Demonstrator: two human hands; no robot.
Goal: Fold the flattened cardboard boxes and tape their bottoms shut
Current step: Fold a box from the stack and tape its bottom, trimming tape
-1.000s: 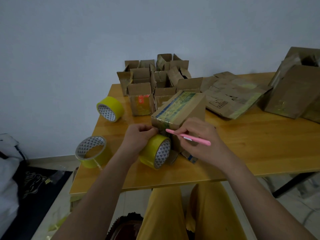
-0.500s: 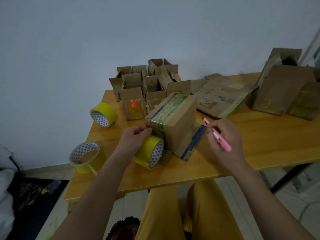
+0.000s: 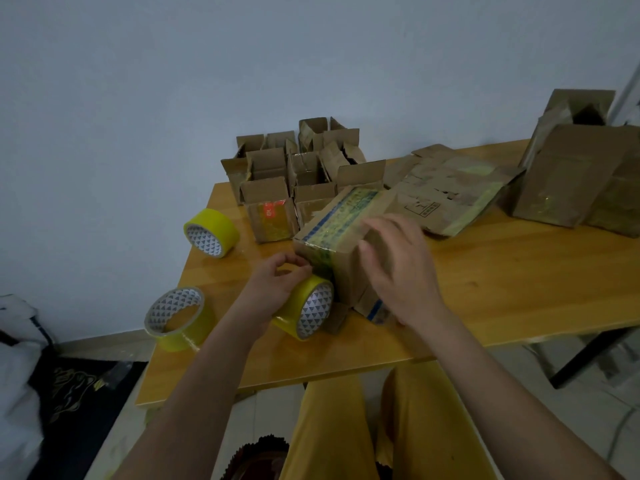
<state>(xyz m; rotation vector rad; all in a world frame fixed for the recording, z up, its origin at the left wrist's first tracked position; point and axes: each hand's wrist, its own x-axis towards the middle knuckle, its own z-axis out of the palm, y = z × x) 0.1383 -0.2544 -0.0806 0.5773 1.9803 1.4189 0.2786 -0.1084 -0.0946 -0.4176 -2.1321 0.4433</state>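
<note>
A cardboard box point(image 3: 341, 216) lies on its side on the wooden table point(image 3: 502, 289), with a strip of yellow tape along its upturned face. My left hand point(image 3: 277, 282) grips a yellow tape roll point(image 3: 308, 306) against the box's near left corner, thumb and forefinger pinched at the tape there. My right hand point(image 3: 398, 271) rests with spread fingers on the box's near side. The pink cutter is not in sight.
Two more yellow tape rolls stand at the table's left, one point(image 3: 209, 233) further back and one point(image 3: 176, 318) at the near edge. Several folded small boxes point(image 3: 298, 168) cluster at the back. Flattened boxes point(image 3: 450, 195) lie right of them, and larger boxes point(image 3: 571, 178) stand far right.
My right hand, which held the pink cutter off to the box's right, has come back onto the box; the cutter is gone from view. My left hand stays on the tape roll.
</note>
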